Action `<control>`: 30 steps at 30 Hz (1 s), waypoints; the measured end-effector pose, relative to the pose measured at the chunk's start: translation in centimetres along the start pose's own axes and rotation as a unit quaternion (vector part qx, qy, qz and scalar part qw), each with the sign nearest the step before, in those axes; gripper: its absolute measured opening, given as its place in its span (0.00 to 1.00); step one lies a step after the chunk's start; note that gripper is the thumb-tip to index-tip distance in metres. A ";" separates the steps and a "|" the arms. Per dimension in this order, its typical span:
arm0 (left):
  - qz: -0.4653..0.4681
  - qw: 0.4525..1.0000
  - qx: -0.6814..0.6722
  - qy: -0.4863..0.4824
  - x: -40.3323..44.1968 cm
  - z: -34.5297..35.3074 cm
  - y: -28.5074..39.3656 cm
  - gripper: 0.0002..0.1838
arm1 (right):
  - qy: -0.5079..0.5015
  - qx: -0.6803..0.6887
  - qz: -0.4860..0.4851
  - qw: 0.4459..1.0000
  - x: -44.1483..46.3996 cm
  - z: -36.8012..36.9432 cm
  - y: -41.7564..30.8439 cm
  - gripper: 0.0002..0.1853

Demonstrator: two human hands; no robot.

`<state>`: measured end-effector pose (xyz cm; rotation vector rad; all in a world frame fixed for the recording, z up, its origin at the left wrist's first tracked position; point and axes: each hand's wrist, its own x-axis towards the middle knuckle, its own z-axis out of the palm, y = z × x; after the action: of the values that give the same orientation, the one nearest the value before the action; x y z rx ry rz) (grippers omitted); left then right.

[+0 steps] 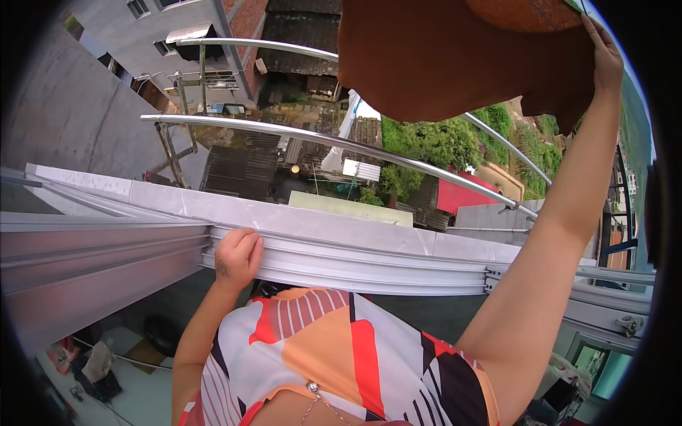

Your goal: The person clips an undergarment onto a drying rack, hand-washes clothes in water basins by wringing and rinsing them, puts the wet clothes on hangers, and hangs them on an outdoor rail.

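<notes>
My right hand is raised at the upper right, its fingers closed on the edge of a large brown sheet. The sheet hangs outside the window, above two metal rails, and runs out of the top of the view. Its material looks like hide or leather, with a smoother orange-brown patch near the top. Low at the left, my left hand rests on the white window track with its fingers curled closed. Whether anything small is inside those fingers is hidden.
A pale stone sill runs along the window. The sliding frame stands at the left. Far below lie roofs, green plants and a red roof. A grey building is at the upper left. Bags lie indoors.
</notes>
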<state>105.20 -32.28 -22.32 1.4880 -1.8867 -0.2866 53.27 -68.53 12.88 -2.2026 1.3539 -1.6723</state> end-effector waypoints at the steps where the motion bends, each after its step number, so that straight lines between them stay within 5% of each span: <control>1: 0.000 1.000 0.002 -0.001 0.0 0.0 0.0 0.03 | -0.002 0.019 0.005 1.000 -1.9 -0.7 0.9 0.12; 11: -0.013 0.999 0.020 -0.035 0.3 0.4 0.0 0.03 | -0.103 0.026 0.235 0.966 -20.8 -3.5 13.5 0.09; 18: -0.016 0.999 0.034 -0.036 0.6 0.5 0.3 0.03 | -0.088 -0.033 0.334 0.938 -35.1 7.5 23.4 0.09; 26: -0.041 0.996 0.053 -0.054 1.2 0.4 0.7 0.03 | -0.027 -0.155 0.460 0.874 -41.5 18.2 29.1 0.11; 30: -0.059 0.994 0.056 -0.072 1.3 0.3 0.7 0.03 | 0.009 -0.055 0.518 0.854 -42.6 22.8 30.7 0.10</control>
<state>104.35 -33.32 -21.58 1.6974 -1.9575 -0.3558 52.31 -68.92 -44.35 -1.0257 2.0952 -1.1622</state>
